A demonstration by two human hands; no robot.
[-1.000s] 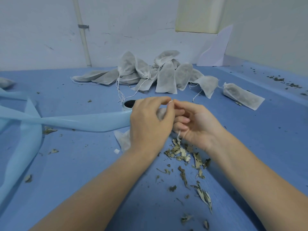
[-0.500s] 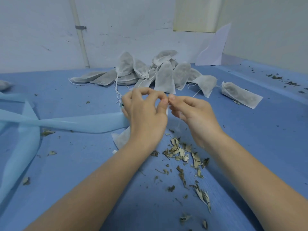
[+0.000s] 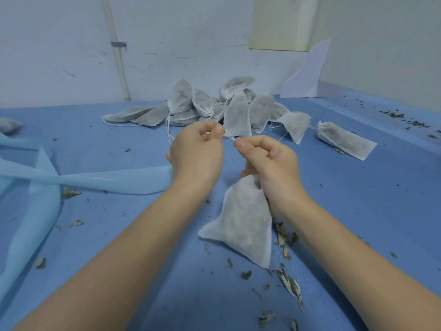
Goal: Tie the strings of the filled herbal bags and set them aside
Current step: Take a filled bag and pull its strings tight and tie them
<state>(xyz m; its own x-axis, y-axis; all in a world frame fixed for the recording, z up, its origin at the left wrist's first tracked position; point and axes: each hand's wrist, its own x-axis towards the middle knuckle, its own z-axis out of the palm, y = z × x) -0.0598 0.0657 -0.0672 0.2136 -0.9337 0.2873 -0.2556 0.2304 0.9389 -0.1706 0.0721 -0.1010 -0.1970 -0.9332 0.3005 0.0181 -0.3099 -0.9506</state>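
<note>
Both hands are raised over the blue table (image 3: 358, 211), close together with the fingers curled. The left hand (image 3: 196, 152) pinches one end of a thin white string (image 3: 229, 136) between thumb and forefinger; the right hand (image 3: 268, 161) pinches the other end, so the short length between them runs nearly taut. Under the right hand hangs a filled herbal bag (image 3: 241, 223), white and mesh-like, its gathered neck tucked up against the palm and its wide bottom resting on the table between the two forearms. Whether the lower fingers of the right hand also clasp the neck I cannot tell.

Dried leaf bits (image 3: 290, 283) lie scattered just beside and in front of the bag. Farther back, near the wall, a heap of filled bags (image 3: 214, 108) lies with loose strings trailing, and one more bag (image 3: 346, 140) lies apart to its right. A pale blue plastic sheet (image 3: 95, 179) stretches in from the left, passing behind the left wrist.
</note>
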